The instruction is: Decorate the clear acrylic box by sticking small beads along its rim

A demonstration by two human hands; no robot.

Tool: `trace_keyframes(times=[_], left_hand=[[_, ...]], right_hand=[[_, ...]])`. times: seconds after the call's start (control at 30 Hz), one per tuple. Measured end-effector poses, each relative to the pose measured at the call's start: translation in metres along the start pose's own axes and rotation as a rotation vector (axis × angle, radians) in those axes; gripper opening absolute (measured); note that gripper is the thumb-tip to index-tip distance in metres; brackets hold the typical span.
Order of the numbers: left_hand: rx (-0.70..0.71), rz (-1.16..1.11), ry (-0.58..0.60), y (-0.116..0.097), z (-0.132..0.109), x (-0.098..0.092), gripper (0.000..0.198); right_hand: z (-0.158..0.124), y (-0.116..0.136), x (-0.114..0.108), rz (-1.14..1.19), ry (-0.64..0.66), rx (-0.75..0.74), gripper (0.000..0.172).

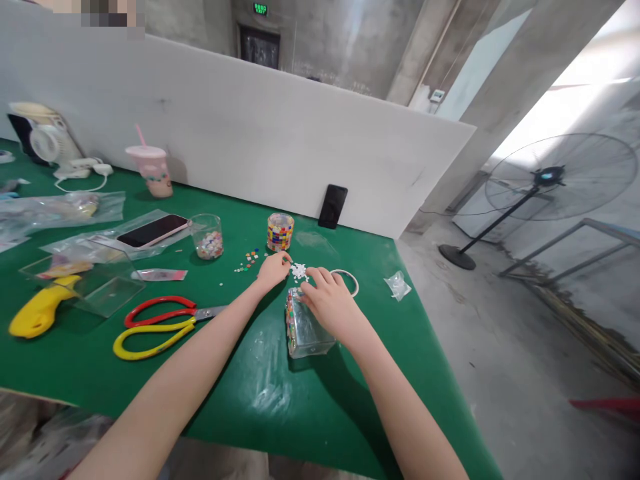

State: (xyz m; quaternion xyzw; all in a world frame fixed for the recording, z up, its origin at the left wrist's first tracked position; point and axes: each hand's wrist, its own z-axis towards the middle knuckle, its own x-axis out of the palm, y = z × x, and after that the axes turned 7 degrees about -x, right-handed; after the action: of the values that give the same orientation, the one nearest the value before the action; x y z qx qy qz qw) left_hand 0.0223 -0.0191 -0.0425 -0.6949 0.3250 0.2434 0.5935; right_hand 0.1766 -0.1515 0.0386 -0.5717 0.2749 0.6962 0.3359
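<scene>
White beads (pixel 299 271) are lying loose, the left hand (pixel 273 270) pinching together at nine o'clock, the right hand (pixel 330 301) spreading apart at five, so a nudge is likely risking scattering them.

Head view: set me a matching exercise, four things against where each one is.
Things:
1 scissors
2 pink cup
3 white beads
4 floor fan

Places:
A on the concrete floor, right of the green table
B between the left hand and the right hand
C flat on the green table, left of the left forearm
D far side of the green table, near the white board

Pairs: 1-C, 2-D, 3-B, 4-A
</scene>
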Motion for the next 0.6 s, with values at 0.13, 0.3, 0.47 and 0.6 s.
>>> trace_keyframes(times=[0.13,0.3,0.47,0.6], left_hand=[[-0.012,-0.028,0.004,0.001,0.0,0.0,0.03],[0.002,-0.073,-0.012,0.004,0.002,0.0,0.031],[0.119,-0.089,-0.065,-0.007,-0.007,-0.016,0.03],[0.307,-0.075,-0.129,-0.014,-0.038,-0.033,0.025]], right_hand=[[-0.001,-0.006,-0.002,0.097,-0.02,0.02,0.016],[-0.006,-0.024,-0.009,0.311,-0.106,0.079,0.022],[-0.004,-0.041,0.009,0.639,-0.205,0.162,0.024],[0.01,-0.046,0.054,0.908,-0.315,0.299,0.028]])
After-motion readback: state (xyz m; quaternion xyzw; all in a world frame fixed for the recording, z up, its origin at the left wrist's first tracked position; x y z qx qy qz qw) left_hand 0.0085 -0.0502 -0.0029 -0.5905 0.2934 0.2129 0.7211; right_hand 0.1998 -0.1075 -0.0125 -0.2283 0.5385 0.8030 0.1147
